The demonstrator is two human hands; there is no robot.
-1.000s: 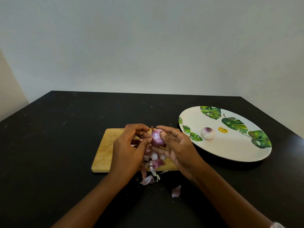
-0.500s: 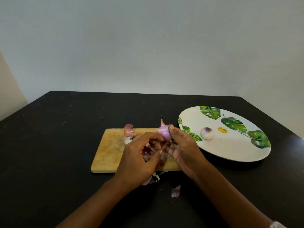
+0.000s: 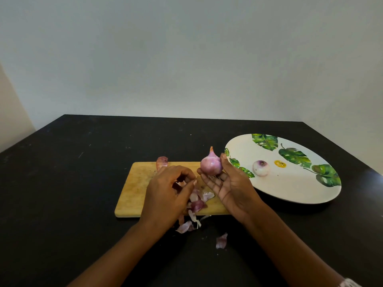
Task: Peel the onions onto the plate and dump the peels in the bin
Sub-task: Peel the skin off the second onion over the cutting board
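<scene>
1. Right hand (image 3: 232, 189): palm up over the right end of the cutting board (image 3: 136, 187). It holds the onion (image 3: 211, 165) between the thumb and the fingers (image 3: 209, 183), which lie under the bulb.
2. Onion: purple-pink, upright, pointed tip to 12 o'clock, root end down on the fingers. Lifted clear of the board, just beside the plate rim.
3. Left hand (image 3: 165, 195): at 9 o'clock of the right hand, close but not touching it. Back of hand up, fingers curled in, thumb tip meeting the fingertips. Cannot tell if a scrap of skin is pinched there.
4. Peels (image 3: 198, 201): purple and white heap on the board under and between the hands, spilling off the board's 6 o'clock edge onto the desk (image 3: 62, 183).
5. Loose peel (image 3: 221, 241): alone on the desk, at 5 o'clock of the heap, apart from it.
6. Reddish piece (image 3: 161, 161): at the board's 12 o'clock edge, partly hidden by the left hand; onion or skin, cannot tell.
7. Plate (image 3: 290, 189): white with green leaf print, at 3 o'clock of the board, its rim near the board's right end.
8. Peeled onion (image 3: 261, 168): pale with a purple top, on the plate's left half; a small yellow mark (image 3: 280, 163) at its 3 o'clock.
9. Desk is black; plain pale wall (image 3: 186, 59) behind at 12 o'clock.
</scene>
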